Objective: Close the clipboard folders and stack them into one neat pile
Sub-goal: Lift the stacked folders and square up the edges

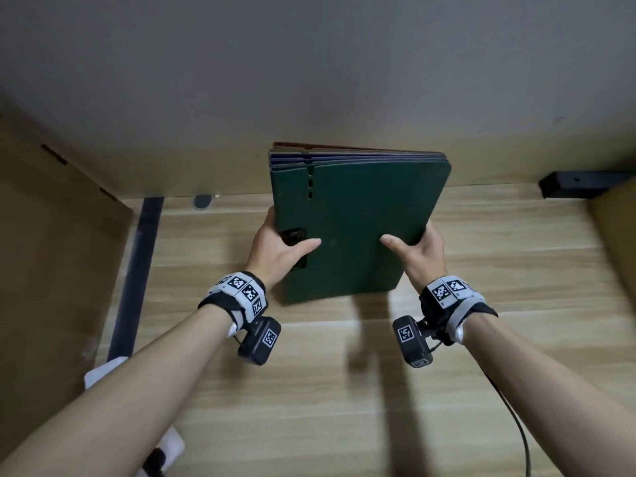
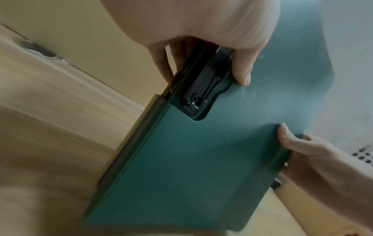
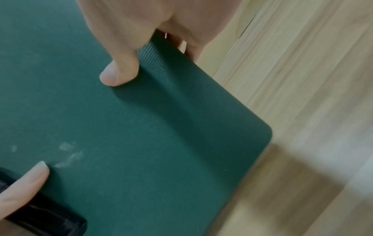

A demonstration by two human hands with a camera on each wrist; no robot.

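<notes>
Holding: stack of clipboard folders, closed, lifted and tilted above the wooden table, green folder facing the camera.
Left hand: thumb pressed flat on the green cover beside the black clip, fingers wrapped behind the left edge, clamped on the pile.
Right hand: thumb on the cover, fingers curled round the right edge, clamped likewise.
Place of the pile: middle of the scene, far edge up toward the grey wall, near edge lowest; touching the table or just above it, cannot tell.
Layers: purple folders and a brown one showing behind the green at the top edge, slightly fanned, edges not flush.
Surroundings: cardboard sheet to the left, black bracket far right, both well apart from the pile.
Step in hand: probably squaring the gathered pile, closing seemingly done.
Next move calls for: tapping or nudging the edges until flush, then lowering flat onto the table, releasing both grips evenly.
Risk: inner folders sliding out while tilted, given smooth covers and a grip on the edges only.
</notes>
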